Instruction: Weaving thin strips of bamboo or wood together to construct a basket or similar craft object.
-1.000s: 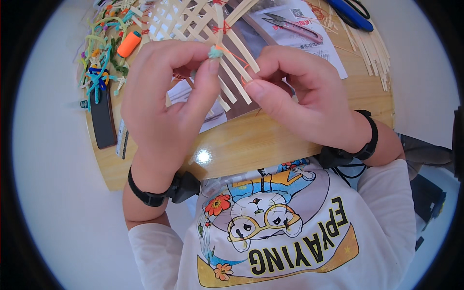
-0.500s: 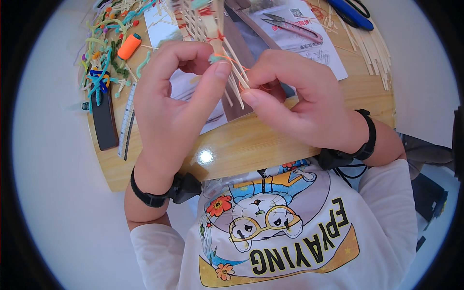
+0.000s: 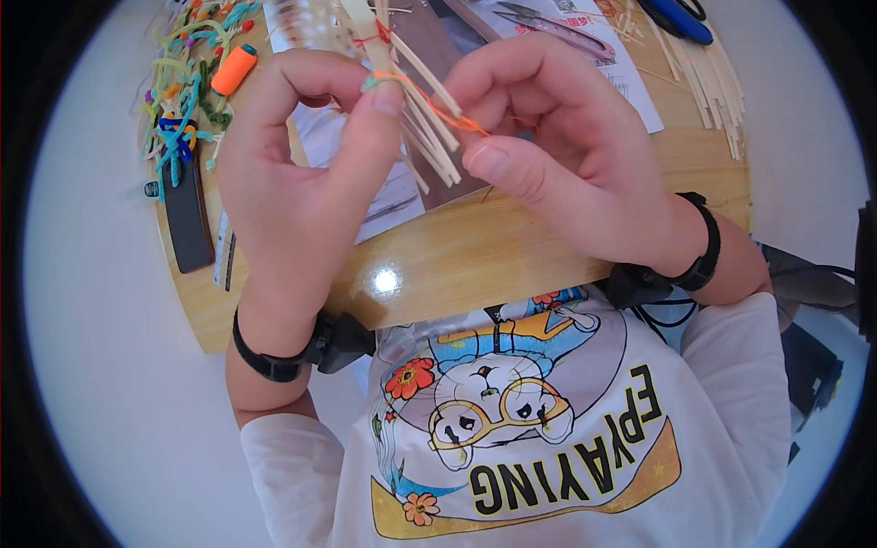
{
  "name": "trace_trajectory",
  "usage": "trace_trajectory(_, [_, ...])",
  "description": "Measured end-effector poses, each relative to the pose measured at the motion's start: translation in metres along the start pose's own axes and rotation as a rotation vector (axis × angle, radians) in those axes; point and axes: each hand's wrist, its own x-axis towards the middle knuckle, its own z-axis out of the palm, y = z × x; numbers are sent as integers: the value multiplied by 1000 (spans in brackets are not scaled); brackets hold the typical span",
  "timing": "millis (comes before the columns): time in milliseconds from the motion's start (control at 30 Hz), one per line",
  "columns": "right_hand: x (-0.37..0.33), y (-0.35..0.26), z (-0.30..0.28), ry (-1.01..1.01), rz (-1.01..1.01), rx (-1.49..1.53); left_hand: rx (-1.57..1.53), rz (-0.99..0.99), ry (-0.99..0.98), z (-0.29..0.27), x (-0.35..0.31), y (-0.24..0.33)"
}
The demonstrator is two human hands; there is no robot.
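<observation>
My left hand (image 3: pixel 306 160) pinches a bundle of thin wooden sticks (image 3: pixel 436 151) between thumb and forefinger. Its stick ends fan out toward me, and the upper part leaves the picture at the top. Red thread (image 3: pixel 373 38) wraps the bundle higher up, and a pale green fuzzy bit (image 3: pixel 373 83) sits at my left fingertips. Orange thread (image 3: pixel 448 117) runs from the bundle across the sticks to my right hand (image 3: pixel 585 151), whose curled fingers hold it. The right thumb stands a little apart from the forefinger, so the exact grip point is partly hidden.
On the wooden table (image 3: pixel 457 242) lie printed sheets (image 3: pixel 644 105) with pink-handled snips (image 3: pixel 557 35). Blue-handled scissors (image 3: pixel 678 20) and loose sticks (image 3: pixel 713 96) are at the far right. At left are an orange spool (image 3: pixel 235 70), colourful pipe cleaners (image 3: pixel 183 87), a dark case (image 3: pixel 187 219) and a ruler (image 3: pixel 224 254).
Both hands and the stick bundle have shifted up and away from me. My right thumb and forefinger have spread from the sticks, drawing the orange thread out to the right.
</observation>
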Motion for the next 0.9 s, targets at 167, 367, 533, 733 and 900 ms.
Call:
trace_trajectory(167, [-1, -4, 0, 25, 156, 126, 60, -5, 68, -1, 0, 2])
trace_trajectory(367, [0, -5, -1, 55, -11, -420, 103, -74, 127, -1, -1, 8])
trace_trajectory(533, [-3, -7, 0, 44, -94, -425, 233, -4, 122, 1, 2, 9])
trace_trajectory(733, [-2, -6, -2, 16, -158, -534, 260, -12, 119, -1, 2, 8])
trace_trajectory(900, [1, -1, -4, 40, -290, -623, 265, -55, 127, -3, 2, 9])
